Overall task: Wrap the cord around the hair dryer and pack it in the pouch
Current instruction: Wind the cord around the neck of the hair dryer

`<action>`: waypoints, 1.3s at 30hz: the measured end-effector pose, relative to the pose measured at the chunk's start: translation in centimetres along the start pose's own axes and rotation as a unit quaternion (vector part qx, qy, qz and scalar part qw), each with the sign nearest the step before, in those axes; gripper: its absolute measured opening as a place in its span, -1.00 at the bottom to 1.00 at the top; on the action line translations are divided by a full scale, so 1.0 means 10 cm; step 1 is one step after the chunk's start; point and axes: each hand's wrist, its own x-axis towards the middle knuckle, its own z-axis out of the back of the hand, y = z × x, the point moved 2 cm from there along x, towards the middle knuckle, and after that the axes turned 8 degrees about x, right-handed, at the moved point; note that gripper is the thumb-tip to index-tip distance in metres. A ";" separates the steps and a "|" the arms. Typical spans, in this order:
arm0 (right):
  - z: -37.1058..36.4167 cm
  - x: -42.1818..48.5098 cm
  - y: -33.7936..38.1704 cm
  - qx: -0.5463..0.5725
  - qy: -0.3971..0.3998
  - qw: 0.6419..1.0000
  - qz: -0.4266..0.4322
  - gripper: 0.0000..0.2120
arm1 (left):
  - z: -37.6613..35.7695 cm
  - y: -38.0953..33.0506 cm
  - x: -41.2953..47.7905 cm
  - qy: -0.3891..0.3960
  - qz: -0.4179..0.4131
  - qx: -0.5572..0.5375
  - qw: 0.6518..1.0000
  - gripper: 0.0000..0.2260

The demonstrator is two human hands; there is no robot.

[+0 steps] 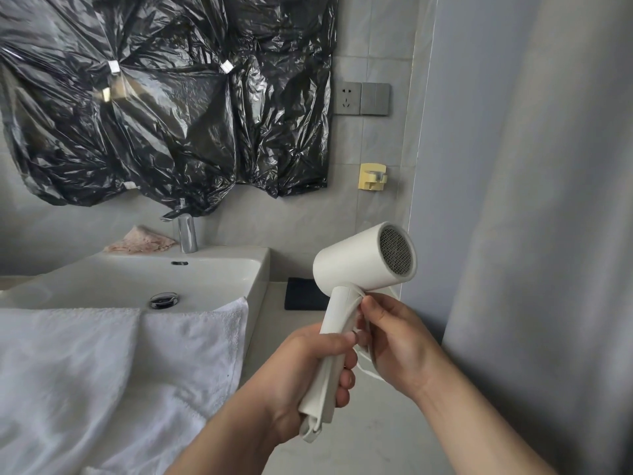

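A white hair dryer (359,262) is held upright in front of me, its mesh end facing right. My left hand (308,365) grips the lower handle. My right hand (394,337) pinches the white cord (364,366) against the handle just below the barrel. Part of the cord lies along the handle and a short loop hangs between my hands. A dark pouch (303,294) lies on the counter behind the dryer, right of the sink.
A white sink (219,275) with a chrome tap (186,234) stands at left, a white towel (120,365) draped over its front. Black plastic sheeting (164,97) covers the wall above. A socket (347,97) and yellow holder (371,177) are on the tiles. A grey wall (531,200) rises at right.
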 end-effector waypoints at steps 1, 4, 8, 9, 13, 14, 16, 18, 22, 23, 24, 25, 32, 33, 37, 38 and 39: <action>-0.02 -0.01 0.01 0.004 0.000 1.000 -0.002 -0.56 | 0.00 0.01 0.00 0.001 0.009 -0.010 1.000 -0.78; -0.07 -0.04 0.01 0.014 -0.025 1.000 0.000 -0.74 | -0.01 0.03 0.00 0.002 0.019 -0.016 1.000 -0.71; -0.13 -0.07 0.01 -0.054 -0.090 0.993 0.047 -0.84 | 0.09 0.02 0.07 -0.069 0.032 0.149 0.986 -0.82; -0.13 -0.07 0.00 -0.080 -0.111 0.989 0.059 -0.83 | 0.12 0.01 0.10 -0.098 0.032 0.202 0.974 -0.84; -0.13 -0.07 -0.07 -0.170 -0.146 0.970 0.092 -0.97 | 0.15 -0.02 0.16 -0.201 -0.057 0.290 0.934 -0.67; -0.13 -0.07 -0.08 -0.180 -0.143 0.968 0.098 -0.96 | 0.14 0.02 0.17 -0.213 -0.069 0.311 0.924 -0.65; -0.14 -0.08 -0.09 -0.207 -0.137 0.963 0.106 -0.95 | 0.15 0.10 0.18 -0.239 -0.077 0.382 0.889 -0.61; -0.15 -0.10 -0.09 -0.240 -0.137 0.954 0.114 -0.94 | 0.19 0.12 0.18 -0.236 -0.075 0.398 0.883 -0.60; -0.15 -0.15 -0.08 -0.312 -0.161 0.926 0.142 -0.88 | 0.20 0.09 0.16 -0.183 -0.062 0.320 0.928 -0.64; -0.15 -0.16 -0.08 -0.316 -0.167 0.923 0.144 -0.86 | 0.20 0.10 0.15 -0.182 -0.057 0.314 0.930 -0.63; -0.15 -0.16 -0.09 -0.313 -0.173 0.923 0.143 -0.85 | 0.19 0.11 0.14 -0.183 -0.053 0.310 0.931 -0.62; -0.15 -0.16 -0.11 -0.305 -0.182 0.924 0.140 -0.85 | 0.18 0.12 0.14 -0.187 -0.051 0.309 0.931 -0.63; -0.22 -0.18 -0.08 -0.237 -0.230 0.938 0.104 -0.84 | 0.14 0.10 0.13 -0.179 -0.056 0.338 0.922 -0.63; -0.22 -0.17 -0.05 -0.242 -0.227 0.938 0.099 -0.83 | 0.14 0.11 0.14 -0.176 -0.047 0.322 0.929 -0.63; -0.23 -0.18 0.03 -0.276 -0.152 0.948 0.049 -0.90 | 0.22 0.14 0.14 -0.150 -0.013 0.231 0.961 -0.62; -0.24 -0.18 0.06 -0.263 -0.128 0.956 0.031 -0.92 | 0.25 0.14 0.13 -0.147 -0.001 0.195 0.970 -0.63; -0.25 -0.19 0.08 -0.239 -0.109 0.965 0.013 -0.91 | 0.27 0.14 0.13 -0.147 0.010 0.159 0.976 -0.62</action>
